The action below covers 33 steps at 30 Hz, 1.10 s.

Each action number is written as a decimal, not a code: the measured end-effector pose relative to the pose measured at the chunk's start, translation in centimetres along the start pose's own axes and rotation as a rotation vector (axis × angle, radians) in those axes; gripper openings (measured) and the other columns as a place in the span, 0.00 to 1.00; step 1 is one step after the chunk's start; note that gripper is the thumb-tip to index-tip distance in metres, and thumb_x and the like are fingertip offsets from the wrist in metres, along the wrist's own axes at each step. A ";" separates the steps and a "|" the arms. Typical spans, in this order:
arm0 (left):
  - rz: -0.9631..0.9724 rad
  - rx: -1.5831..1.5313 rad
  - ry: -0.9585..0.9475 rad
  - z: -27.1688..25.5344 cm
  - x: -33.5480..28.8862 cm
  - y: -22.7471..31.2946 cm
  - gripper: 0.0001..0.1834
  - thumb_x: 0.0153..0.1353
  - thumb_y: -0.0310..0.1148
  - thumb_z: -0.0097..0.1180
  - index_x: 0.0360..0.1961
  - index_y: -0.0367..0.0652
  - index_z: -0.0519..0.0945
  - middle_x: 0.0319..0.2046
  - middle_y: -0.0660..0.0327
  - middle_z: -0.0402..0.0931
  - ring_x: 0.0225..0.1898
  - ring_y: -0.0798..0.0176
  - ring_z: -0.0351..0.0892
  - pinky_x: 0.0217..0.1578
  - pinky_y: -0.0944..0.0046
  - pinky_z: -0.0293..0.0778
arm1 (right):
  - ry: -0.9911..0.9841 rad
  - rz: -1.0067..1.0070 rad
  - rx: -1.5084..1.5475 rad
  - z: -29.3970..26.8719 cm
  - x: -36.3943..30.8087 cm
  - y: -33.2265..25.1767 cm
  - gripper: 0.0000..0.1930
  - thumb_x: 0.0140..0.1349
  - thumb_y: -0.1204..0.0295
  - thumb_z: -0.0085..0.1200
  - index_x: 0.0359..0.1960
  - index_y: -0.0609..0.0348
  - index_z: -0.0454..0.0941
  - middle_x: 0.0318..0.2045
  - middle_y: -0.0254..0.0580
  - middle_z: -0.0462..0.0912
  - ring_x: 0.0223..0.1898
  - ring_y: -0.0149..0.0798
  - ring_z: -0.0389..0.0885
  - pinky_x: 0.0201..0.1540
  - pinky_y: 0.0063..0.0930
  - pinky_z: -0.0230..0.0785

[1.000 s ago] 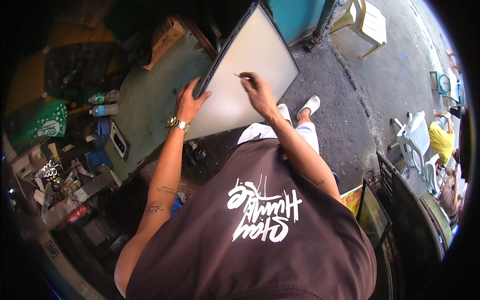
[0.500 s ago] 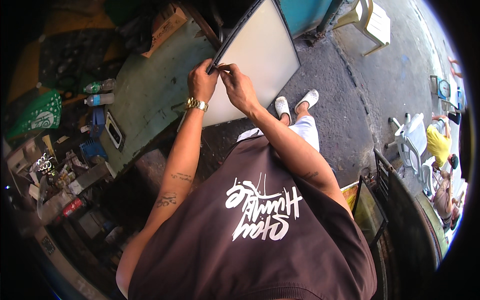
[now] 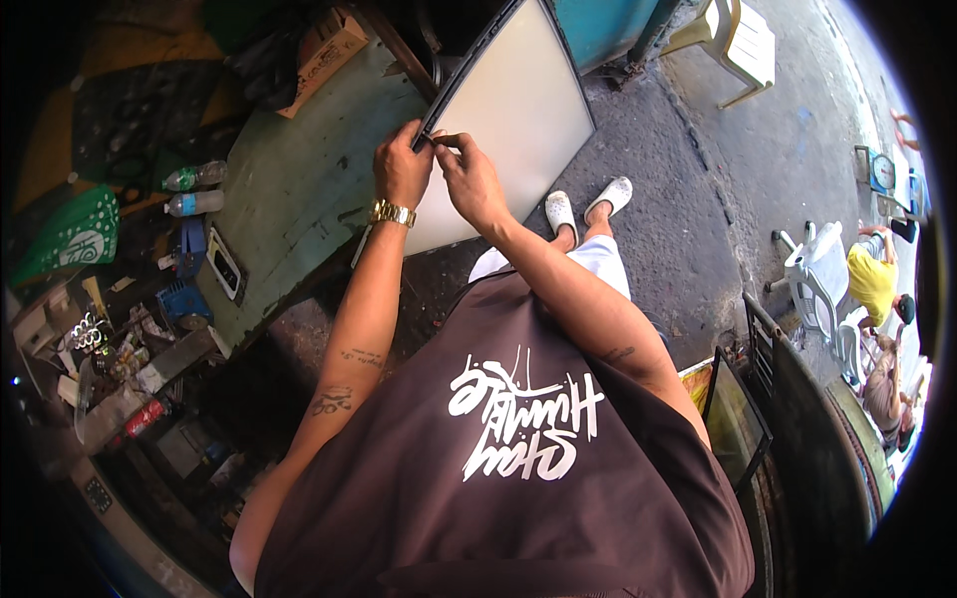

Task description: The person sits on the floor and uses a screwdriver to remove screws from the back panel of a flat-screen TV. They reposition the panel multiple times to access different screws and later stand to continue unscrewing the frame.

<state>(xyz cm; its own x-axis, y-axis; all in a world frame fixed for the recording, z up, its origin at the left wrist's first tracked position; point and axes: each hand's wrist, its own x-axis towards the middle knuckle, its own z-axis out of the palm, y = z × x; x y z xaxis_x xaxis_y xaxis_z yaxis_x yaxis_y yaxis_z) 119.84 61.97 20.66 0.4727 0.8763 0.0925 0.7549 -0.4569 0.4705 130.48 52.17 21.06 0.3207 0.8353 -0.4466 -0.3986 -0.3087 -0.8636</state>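
Note:
A large flat white panel [image 3: 513, 95] with a thin black frame stands tilted in front of me, its left edge running up and away. My left hand [image 3: 401, 167] is closed round that black edge, a gold-coloured watch [image 3: 392, 212] on its wrist. Close beside it, my right hand [image 3: 471, 181] has its thumb and fingers pinched together at the same edge. What lies between those right fingertips is too small to make out. The near part of the panel is partly hidden behind my hands and forearms.
Left of the panel is a worn green tabletop [image 3: 299, 169] with a cardboard box [image 3: 324, 62] and a framed switch-like plate [image 3: 225, 262]. Two plastic bottles [image 3: 194, 189] lie beyond its left edge, near clutter. White chairs [image 3: 819, 269] and seated people are on the right.
My right fingers have shifted slightly at the panel's edge, the index finger lying straighter. My left hand keeps its grip, and the panel has hardly moved.

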 end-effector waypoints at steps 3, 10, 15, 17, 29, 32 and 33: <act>-0.007 -0.028 -0.035 0.0 -0.2 -0.3 0.14 0.60 0.33 0.68 0.45 0.39 0.84 0.35 0.45 0.85 0.38 0.38 0.85 0.39 0.46 0.78 | -0.098 0.348 0.506 0.3 0.6 -0.4 0.10 0.79 0.66 0.47 0.52 0.58 0.74 0.19 0.28 0.67 0.15 0.26 0.61 0.18 0.26 0.54; -0.005 -0.038 -0.077 -0.3 -0.1 -0.1 0.14 0.58 0.24 0.64 0.46 0.39 0.84 0.35 0.42 0.84 0.39 0.36 0.84 0.39 0.46 0.79 | -0.084 -0.623 -0.949 -1.7 1.0 0.4 0.14 0.66 0.78 0.51 0.52 0.50 0.74 0.30 0.50 0.82 0.32 0.61 0.83 0.33 0.52 0.75; 0.012 -0.106 -0.052 0.0 -0.3 -0.3 0.19 0.58 0.26 0.67 0.52 0.38 0.83 0.42 0.41 0.84 0.46 0.37 0.84 0.45 0.49 0.80 | 0.113 -0.500 -0.452 -0.9 1.4 2.5 0.14 0.73 0.68 0.50 0.57 0.52 0.70 0.35 0.56 0.85 0.39 0.65 0.84 0.39 0.55 0.76; 0.131 -0.171 0.022 0.4 -0.6 -0.7 0.23 0.59 0.29 0.69 0.56 0.37 0.82 0.48 0.42 0.84 0.50 0.39 0.85 0.48 0.50 0.79 | 0.229 -0.342 -0.267 0.2 2.1 3.1 0.18 0.71 0.71 0.53 0.61 0.55 0.69 0.36 0.58 0.87 0.41 0.66 0.85 0.44 0.54 0.76; 0.101 -0.072 -0.298 -3.2 -2.6 -5.6 0.33 0.67 0.41 0.67 0.64 0.26 0.74 0.59 0.35 0.78 0.60 0.37 0.80 0.60 0.51 0.74 | 0.289 -0.497 -0.323 0.5 0.4 1.2 0.19 0.70 0.66 0.52 0.59 0.53 0.64 0.31 0.58 0.85 0.35 0.69 0.82 0.41 0.61 0.73; 0.136 0.017 -0.287 -2.9 -2.9 -6.9 0.36 0.66 0.44 0.67 0.64 0.25 0.73 0.59 0.34 0.77 0.60 0.36 0.79 0.61 0.49 0.73 | 0.191 -0.216 -0.377 0.4 0.4 1.1 0.20 0.70 0.68 0.53 0.60 0.53 0.64 0.31 0.58 0.85 0.36 0.69 0.82 0.42 0.60 0.73; 0.158 0.067 -0.265 -2.7 -3.0 -7.3 0.36 0.66 0.45 0.67 0.64 0.25 0.73 0.59 0.33 0.77 0.60 0.35 0.78 0.61 0.48 0.73 | 0.215 -0.314 -0.358 0.3 0.5 1.2 0.19 0.70 0.68 0.53 0.59 0.54 0.64 0.30 0.59 0.84 0.36 0.69 0.82 0.42 0.60 0.73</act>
<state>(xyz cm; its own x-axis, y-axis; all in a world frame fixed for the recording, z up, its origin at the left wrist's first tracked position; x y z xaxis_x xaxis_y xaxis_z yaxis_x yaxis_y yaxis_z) 111.69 63.11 19.34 0.6819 0.7275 -0.0757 0.6868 -0.6012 0.4085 129.89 52.36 19.90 0.5617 0.8121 -0.1584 0.0516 -0.2254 -0.9729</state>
